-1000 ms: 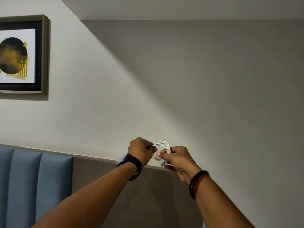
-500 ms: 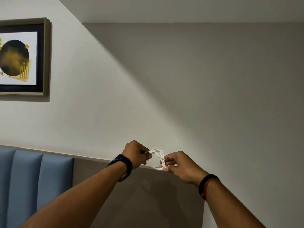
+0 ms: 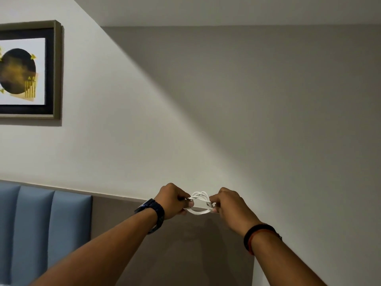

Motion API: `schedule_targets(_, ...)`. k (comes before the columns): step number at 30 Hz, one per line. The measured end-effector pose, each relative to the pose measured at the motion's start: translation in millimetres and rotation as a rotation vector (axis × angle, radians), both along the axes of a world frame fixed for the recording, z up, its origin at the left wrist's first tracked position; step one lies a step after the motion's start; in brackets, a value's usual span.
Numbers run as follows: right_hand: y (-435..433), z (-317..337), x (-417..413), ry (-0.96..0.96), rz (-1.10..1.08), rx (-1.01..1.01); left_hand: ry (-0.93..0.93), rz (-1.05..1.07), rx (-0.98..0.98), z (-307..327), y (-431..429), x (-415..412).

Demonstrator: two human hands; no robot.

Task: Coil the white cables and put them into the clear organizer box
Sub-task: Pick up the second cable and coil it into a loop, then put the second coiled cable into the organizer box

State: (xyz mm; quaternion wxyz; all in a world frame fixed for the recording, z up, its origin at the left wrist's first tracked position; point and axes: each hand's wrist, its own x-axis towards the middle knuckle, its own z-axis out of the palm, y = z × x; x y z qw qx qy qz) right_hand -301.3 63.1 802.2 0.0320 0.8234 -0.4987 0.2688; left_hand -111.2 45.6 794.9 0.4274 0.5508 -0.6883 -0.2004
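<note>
Both hands — left hand [image 3: 172,201], right hand [image 3: 229,204] — pinch a white cable [image 3: 199,202] bundle mid-coil. The organizer box is out of view — likely next: secure the loops, then find it.

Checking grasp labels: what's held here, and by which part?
A coiled white cable, held between both hands: the left hand pinches the coil's left end, the right hand its right end, loops spanning between.

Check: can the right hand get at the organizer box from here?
Probably not yet: no box shows in this view. Right hand and left hand both grip the coiled white cable, held up before the wall.
</note>
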Motion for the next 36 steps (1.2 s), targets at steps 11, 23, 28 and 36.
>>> schedule_targets(11, -1, -12, -4, -0.562, -0.166, 0.209, 0.327, -0.198, 0.058, -19, 1, -10)
schedule_targets(23, 1, -53, -10, -0.714, -0.142, 0.382, 0.224, -0.005, -0.020, -58, -3, -38)
schedule_targets(28, -7, -100, -5, -0.616, -0.151, 0.469, 0.184, 0.164, 0.098, -108, -8, -54)
schedule_targets(36, -33, -210, 1, -0.467, -0.183, 0.692, 0.105, 0.220, 0.287, -223, -16, -55)
